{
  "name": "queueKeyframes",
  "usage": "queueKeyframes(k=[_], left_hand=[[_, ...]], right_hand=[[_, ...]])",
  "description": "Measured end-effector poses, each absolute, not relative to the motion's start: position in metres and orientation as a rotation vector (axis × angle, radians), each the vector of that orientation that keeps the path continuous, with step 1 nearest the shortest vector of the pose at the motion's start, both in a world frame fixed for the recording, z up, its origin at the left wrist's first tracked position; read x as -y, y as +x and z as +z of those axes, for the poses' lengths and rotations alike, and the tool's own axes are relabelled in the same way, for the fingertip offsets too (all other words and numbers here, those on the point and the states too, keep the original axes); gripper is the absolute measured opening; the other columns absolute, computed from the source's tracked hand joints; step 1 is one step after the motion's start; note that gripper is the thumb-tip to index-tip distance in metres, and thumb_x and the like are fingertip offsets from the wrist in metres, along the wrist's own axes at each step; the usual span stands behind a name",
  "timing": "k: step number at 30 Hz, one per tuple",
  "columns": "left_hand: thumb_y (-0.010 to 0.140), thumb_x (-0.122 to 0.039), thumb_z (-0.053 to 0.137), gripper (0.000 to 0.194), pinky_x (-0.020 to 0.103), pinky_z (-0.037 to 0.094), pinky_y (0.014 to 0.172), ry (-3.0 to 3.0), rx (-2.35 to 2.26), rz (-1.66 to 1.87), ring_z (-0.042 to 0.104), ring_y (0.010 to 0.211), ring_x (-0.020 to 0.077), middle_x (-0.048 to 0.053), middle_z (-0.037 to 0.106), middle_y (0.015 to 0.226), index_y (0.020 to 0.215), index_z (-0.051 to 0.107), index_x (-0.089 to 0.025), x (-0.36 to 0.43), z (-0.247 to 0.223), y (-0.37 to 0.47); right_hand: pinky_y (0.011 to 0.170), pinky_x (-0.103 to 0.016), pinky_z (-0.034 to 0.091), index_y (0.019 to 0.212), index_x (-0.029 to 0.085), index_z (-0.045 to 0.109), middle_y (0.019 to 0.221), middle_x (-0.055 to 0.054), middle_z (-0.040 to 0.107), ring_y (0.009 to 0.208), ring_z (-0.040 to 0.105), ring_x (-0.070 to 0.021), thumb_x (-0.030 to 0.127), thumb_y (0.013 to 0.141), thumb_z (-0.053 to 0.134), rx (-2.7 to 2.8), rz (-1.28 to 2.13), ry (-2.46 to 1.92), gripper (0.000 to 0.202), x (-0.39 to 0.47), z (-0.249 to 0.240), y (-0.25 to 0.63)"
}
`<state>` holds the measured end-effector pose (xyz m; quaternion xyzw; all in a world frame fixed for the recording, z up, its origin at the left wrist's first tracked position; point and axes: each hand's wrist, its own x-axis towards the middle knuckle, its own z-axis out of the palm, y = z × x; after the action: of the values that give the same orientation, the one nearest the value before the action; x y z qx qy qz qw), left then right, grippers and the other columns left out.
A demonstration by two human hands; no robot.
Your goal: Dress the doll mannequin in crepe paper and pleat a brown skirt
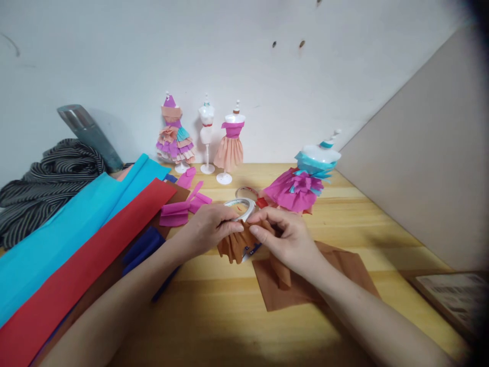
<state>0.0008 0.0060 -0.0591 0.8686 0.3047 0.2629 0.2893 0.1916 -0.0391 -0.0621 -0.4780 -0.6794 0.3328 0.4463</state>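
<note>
Between my two hands a strip of brown crepe paper hangs in gathered folds. My left hand pinches its top edge at the left. The fingers of my right hand are closed on the same strip, just to the right. Right behind the fingertips are a white tape roll and a second, thinner roll. Under the gathered paper a dark blue item shows in part. A flat brown sheet lies below my right wrist.
Turquoise, red and blue paper lie at left, beside a striped cloth and a bottle. Pink scraps lie nearer the middle. Small dress forms stand by the wall, one at right. A framed object sits far right.
</note>
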Motion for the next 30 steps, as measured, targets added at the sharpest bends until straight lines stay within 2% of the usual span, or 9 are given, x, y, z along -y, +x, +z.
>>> queueKeyframes(k=[2,4,8,16,23,30], left_hand=[[0.091,-0.023,0.054,0.029,0.021,0.033,0.058,2.372,-0.836,0.721,0.046,0.058,0.0099,-0.002,0.052,0.059,0.064,0.057,-0.013,-0.0065,-0.0602,0.0005],[0.091,-0.023,0.055,0.03,0.022,0.032,0.058,2.421,-0.858,0.733,0.046,0.059,0.0105,-0.002,0.052,0.059,0.064,0.057,-0.013,-0.0068,-0.0613,0.0001],[0.092,-0.024,0.055,0.028,0.022,0.036,0.061,2.523,-0.837,0.707,0.052,0.065,0.013,0.001,0.059,0.064,0.068,0.06,-0.013,-0.0065,-0.0626,0.0001],[0.093,-0.028,0.055,0.026,0.024,0.041,0.064,2.648,-0.882,0.646,0.056,0.069,0.015,0.003,0.063,0.071,0.071,0.06,-0.014,-0.0031,-0.0604,0.001],[0.094,-0.029,0.054,0.026,0.025,0.042,0.065,2.688,-0.834,0.634,0.057,0.071,0.016,0.004,0.064,0.073,0.075,0.062,-0.013,-0.0004,-0.0582,0.0028],[0.093,-0.025,0.054,0.021,0.026,0.041,0.067,2.676,-0.811,0.628,0.057,0.074,0.0165,0.005,0.066,0.075,0.078,0.063,-0.013,0.0014,-0.0586,0.0043]], right_hand=[[0.043,-0.021,0.028,0.072,0.017,0.062,0.052,0.006,0.042,0.045,0.035,-0.0077,0.028,0.077,0.06,1.71,0.781,-1.209,0.013,0.0394,-0.0622,0.1916],[0.043,-0.021,0.025,0.07,0.017,0.06,0.051,0.007,0.038,0.045,0.031,-0.0072,0.027,0.078,0.059,1.749,0.811,-1.2,0.014,0.0395,-0.0632,0.1919],[0.044,-0.022,0.026,0.072,0.016,0.061,0.053,0.005,0.041,0.047,0.033,-0.0083,0.029,0.081,0.055,1.827,0.925,-1.149,0.017,0.0389,-0.0654,0.193],[0.047,-0.021,0.03,0.066,0.018,0.054,0.056,0.004,0.047,0.049,0.038,-0.0083,0.025,0.081,0.058,1.815,0.752,-1.217,0.017,0.0388,-0.0669,0.1943],[0.044,-0.021,0.026,0.06,0.019,0.047,0.051,0.006,0.04,0.046,0.032,-0.0069,0.024,0.079,0.059,1.849,0.61,-1.24,0.023,0.0398,-0.0635,0.1915],[0.047,-0.022,0.027,0.059,0.021,0.038,0.054,0.007,0.036,0.049,0.033,-0.0078,0.026,0.077,0.061,1.799,0.604,-1.273,0.029,0.0374,-0.0681,0.1908]])
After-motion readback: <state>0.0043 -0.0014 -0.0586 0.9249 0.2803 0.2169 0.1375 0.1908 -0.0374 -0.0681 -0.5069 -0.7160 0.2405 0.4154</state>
